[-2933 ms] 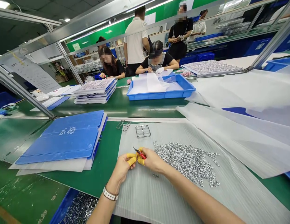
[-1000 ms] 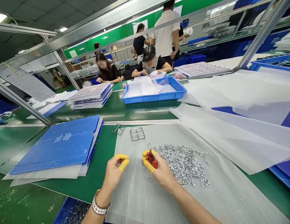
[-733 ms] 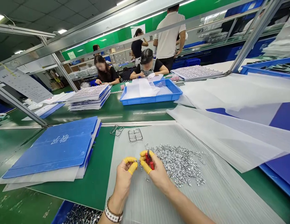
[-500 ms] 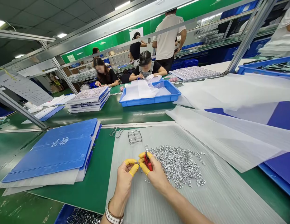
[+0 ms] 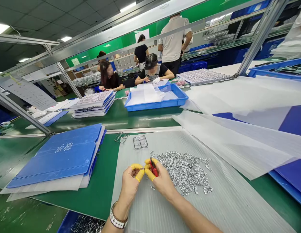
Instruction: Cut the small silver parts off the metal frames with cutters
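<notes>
My right hand [image 5: 161,179] is shut on small red-handled cutters [image 5: 154,168], their tips pointing toward my left hand. My left hand [image 5: 129,184] pinches a tiny metal piece [image 5: 142,168] at the cutters' tips, though it is too small to see clearly. Yellow finger cots [image 5: 140,175] cover fingertips on both hands. Just right of my right hand lies a loose pile of small silver metal parts [image 5: 184,171], on a translucent corrugated plastic sheet [image 5: 201,207]. Two metal frames [image 5: 140,142] lie farther ahead, near the sheet's far edge.
A stacked blue folder [image 5: 65,152] lies left of the sheet, and a blue bin of metal parts [image 5: 87,224] sits below it. White film [image 5: 237,142] covers the right side. Across the green bench are a blue tray [image 5: 155,100] and seated co-workers [image 5: 151,69].
My hands have come closer together, with the left fingertips now at the cutters' tips. The view has also tilted slightly, shifting the bench and pile a little.
</notes>
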`<state>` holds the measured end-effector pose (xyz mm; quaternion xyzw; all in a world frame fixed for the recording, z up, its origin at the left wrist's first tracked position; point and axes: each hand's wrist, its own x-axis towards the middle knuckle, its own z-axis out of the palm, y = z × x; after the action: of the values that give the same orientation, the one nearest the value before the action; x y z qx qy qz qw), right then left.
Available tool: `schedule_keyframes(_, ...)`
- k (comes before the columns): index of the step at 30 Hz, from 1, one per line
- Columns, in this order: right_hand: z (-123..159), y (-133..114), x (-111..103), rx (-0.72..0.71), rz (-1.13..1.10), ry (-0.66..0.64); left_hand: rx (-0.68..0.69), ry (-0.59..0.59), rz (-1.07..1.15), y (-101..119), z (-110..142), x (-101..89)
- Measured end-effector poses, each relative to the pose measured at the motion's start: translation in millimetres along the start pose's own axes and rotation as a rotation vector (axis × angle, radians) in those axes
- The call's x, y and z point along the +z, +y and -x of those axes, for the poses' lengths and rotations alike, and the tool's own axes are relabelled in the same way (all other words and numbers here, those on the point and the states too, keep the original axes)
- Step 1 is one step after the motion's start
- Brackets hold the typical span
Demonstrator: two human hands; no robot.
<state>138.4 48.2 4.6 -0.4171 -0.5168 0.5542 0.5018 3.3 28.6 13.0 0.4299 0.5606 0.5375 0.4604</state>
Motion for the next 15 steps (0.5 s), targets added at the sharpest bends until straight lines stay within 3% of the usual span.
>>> schedule_keyframes(4,-2.4,-7.8,-28.8,0.008,0.048,0.093,0.121,0.000,-0.235,-1.7,-1.5,2.6)
schedule_keyframes(7,-2.0,-15.7,-55.4,0.019,0.085,0.163,0.207,-0.148,-0.421,-2.6,0.6,13.0)
schedule_keyframes(10,1.2,-17.6,-73.2,0.016,0.140,0.147,0.242,-0.264,-0.568,0.2,-7.2,21.6)
schedule_keyframes(15,9.0,-9.2,-81.8,-0.054,0.242,0.092,0.233,-0.104,-0.715,13.3,-63.3,8.0)
